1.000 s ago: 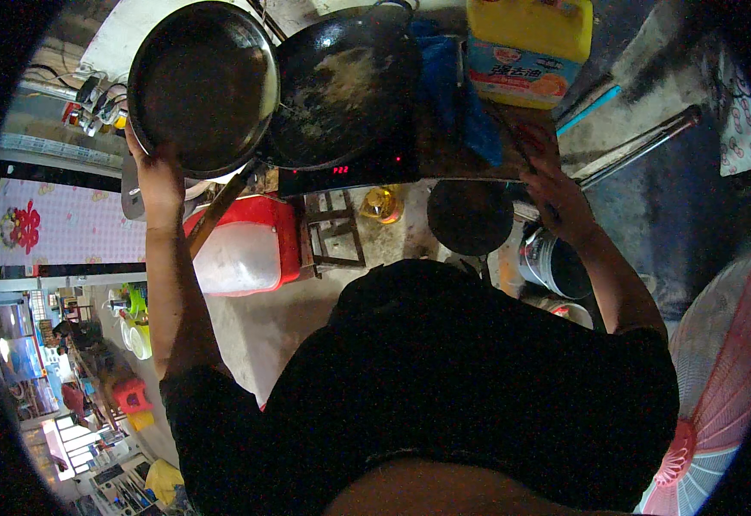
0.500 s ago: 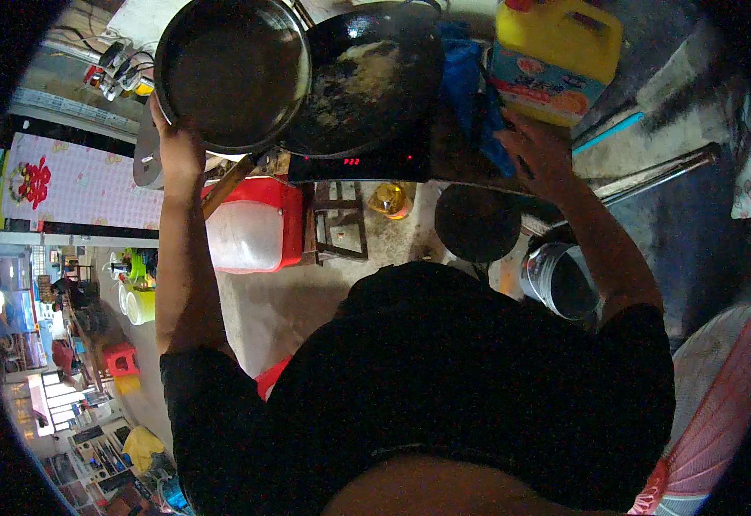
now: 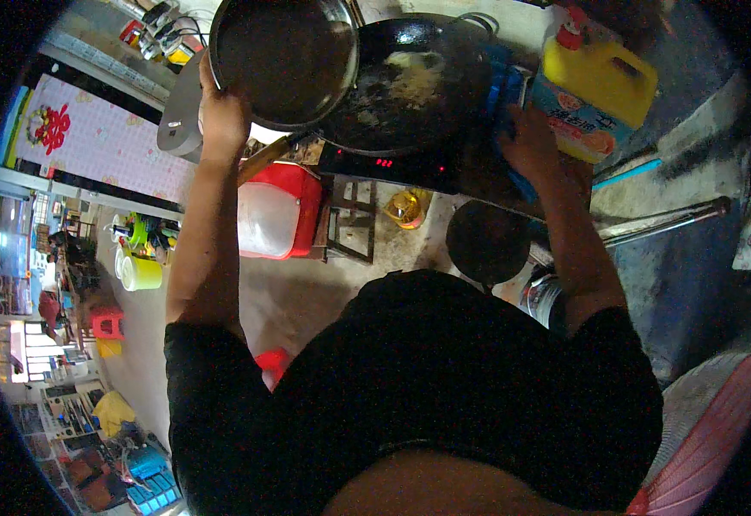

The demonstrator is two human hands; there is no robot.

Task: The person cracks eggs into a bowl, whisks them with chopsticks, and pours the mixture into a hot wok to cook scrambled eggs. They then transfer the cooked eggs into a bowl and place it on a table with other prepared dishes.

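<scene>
My left hand (image 3: 224, 125) is closed on the near left edge of a round, dark metal basin (image 3: 285, 60) with a shiny inner wall. The basin is raised and overlaps the left side of a black wok (image 3: 371, 120), which sits on a black induction cooker (image 3: 410, 165) with lit red digits. Pale patches show inside the wok, and its wooden handle (image 3: 263, 160) points toward me. On the right, my right hand (image 3: 530, 146) reaches over a blue plastic bag (image 3: 497, 86), fingers extended and partly in shadow. Right beside that hand stands a yellow jug (image 3: 594, 77) with a red cap.
Below the counter are a red-and-white container (image 3: 276, 211), a small dark wooden stool (image 3: 352, 225), a bottle of yellow liquid (image 3: 405, 209), a round black pan (image 3: 487, 242) and a bucket (image 3: 540, 297). A grey rounded appliance (image 3: 182, 120) stands left of the basin.
The view has shifted, so the scene sits further right and lower. My left hand still holds the basin over the wok's left side. My right hand has moved slightly up along the blue bag.
</scene>
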